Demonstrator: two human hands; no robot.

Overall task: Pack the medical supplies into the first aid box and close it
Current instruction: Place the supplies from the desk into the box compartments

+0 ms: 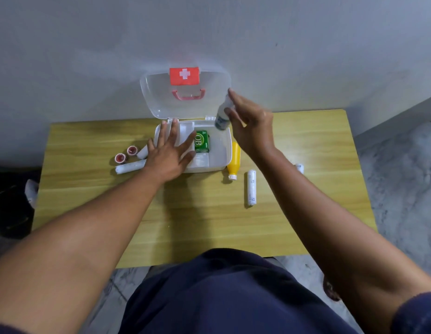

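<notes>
The white first aid box (221, 162) stands open at the back of the wooden table (205, 213), its clear lid (156, 92) with a red cross label leaning on the wall. A green carton (202, 142) lies inside. My left hand (171, 153) rests flat with fingers spread on the box's left side. Above the box's right rear corner, my right hand (250, 126) holds a white bottle (223, 116). A yellow bottle (234, 160) lies right of the box, then a white bandage roll (251, 188) and another roll (299, 168). Left of the box lie two red tape rolls (126, 154) and a bandage roll (130, 167).
A grey wall rises directly behind the table. Marbled floor runs along the right and front. Dark objects and a white cloth (31, 191) sit on the floor at the left. My dark blue clothing (221, 292) fills the bottom of the view.
</notes>
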